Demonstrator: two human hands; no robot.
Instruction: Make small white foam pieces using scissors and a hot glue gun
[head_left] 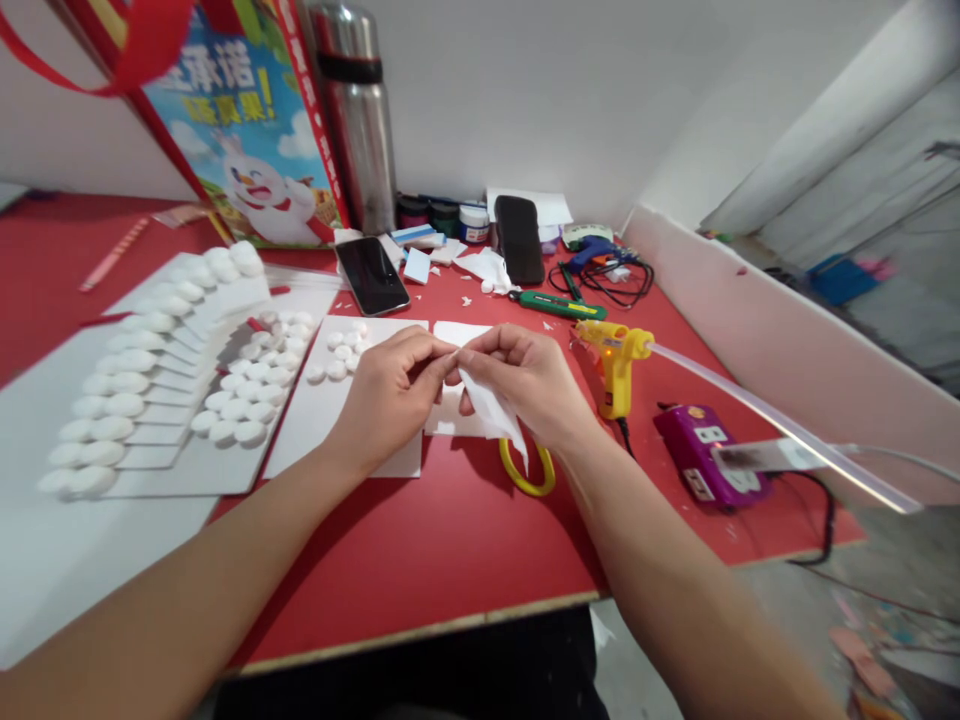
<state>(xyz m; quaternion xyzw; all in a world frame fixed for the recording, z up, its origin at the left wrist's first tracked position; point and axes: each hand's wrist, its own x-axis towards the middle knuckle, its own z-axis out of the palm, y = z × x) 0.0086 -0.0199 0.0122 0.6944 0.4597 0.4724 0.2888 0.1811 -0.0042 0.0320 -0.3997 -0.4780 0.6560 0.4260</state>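
Note:
In the head view my left hand (397, 385) and my right hand (529, 380) meet fingertip to fingertip above the table. My right thumb and fingers pinch a thin white piece of paper (491, 408), whose pointed end hangs down. The left thumb and forefinger close at its upper end; what exactly lies between the fingertips is hidden. Beneath the hands lies a white sheet (446, 420). Just below the paper shows the yellow handle of scissors (536, 485), partly covered. On a white board (390, 462) left of my hands sit small white rounded pieces (343, 350).
More white rounded pieces (244, 390) and a fanned row of white strips (161, 420) lie left. On the right are a yellow glue gun (619, 375) with a long glue stick and a purple power socket (709, 450). Behind stand phones (373, 277), a flask (364, 130) and a bag (255, 140).

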